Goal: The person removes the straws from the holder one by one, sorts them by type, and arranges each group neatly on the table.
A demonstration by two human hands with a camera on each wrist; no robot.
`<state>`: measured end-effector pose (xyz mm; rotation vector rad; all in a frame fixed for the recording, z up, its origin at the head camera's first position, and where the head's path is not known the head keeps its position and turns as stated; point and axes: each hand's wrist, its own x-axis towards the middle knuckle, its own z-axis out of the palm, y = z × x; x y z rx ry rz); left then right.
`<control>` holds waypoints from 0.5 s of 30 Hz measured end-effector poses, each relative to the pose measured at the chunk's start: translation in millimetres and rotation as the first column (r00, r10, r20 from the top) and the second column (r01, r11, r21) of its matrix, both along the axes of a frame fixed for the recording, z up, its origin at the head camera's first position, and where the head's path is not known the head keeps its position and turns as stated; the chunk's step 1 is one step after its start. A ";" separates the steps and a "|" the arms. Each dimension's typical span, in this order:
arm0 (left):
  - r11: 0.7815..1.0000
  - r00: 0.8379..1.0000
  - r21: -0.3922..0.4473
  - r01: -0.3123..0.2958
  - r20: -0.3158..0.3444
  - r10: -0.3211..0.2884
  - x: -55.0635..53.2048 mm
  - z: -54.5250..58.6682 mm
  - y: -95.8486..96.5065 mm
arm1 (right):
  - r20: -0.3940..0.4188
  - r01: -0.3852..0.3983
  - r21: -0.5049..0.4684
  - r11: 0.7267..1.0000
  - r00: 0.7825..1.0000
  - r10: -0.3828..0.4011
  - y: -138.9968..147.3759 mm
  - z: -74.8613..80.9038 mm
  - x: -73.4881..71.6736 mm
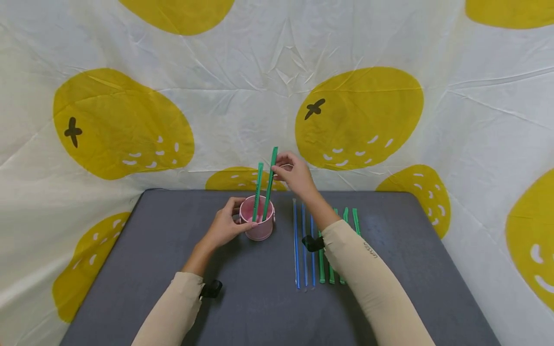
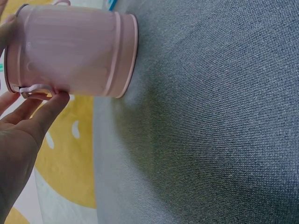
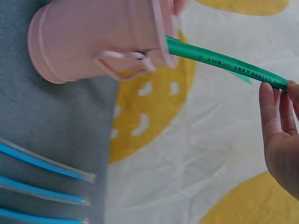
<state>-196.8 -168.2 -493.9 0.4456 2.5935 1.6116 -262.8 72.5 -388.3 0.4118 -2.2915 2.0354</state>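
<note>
My left hand point(image 1: 224, 224) holds a small pink bucket point(image 1: 259, 233) with side handles, fingers and thumb about its rim, as it stands on the table. In the left wrist view one finger touches the handle of the pink bucket point(image 2: 74, 49). My right hand point(image 1: 299, 179) pinches a green wrapped straw point(image 1: 270, 182) near its top; the straw's lower end is inside the bucket. The right wrist view shows printing along this green straw point(image 3: 219, 60). Another green straw point(image 1: 257, 192) leans in the bucket beside it.
Right of the bucket, several blue straws point(image 1: 296, 250) and green straws point(image 1: 321, 269) lie side by side on the grey table point(image 1: 251, 298). My right forearm covers part of them. A white cloth point(image 1: 242, 120) with yellow fruit shapes hangs behind the table.
</note>
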 end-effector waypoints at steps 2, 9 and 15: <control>1.000 1.000 -0.005 -0.002 -0.001 0.002 0.9 0.0 -1.0 | -0.028 0.001 -0.007 1.000 1.000 -0.002 3.4 9.1 2.9; 1.000 1.000 0.006 0.011 -0.005 -0.011 3.5 -0.3 -2.9 | -0.136 0.000 -0.078 0.997 0.991 -0.011 17.9 42.2 13.4; 1.000 1.000 0.005 0.016 -0.007 -0.016 5.0 -0.7 -3.8 | -0.206 0.010 -0.135 0.991 0.978 -0.038 29.4 68.3 22.0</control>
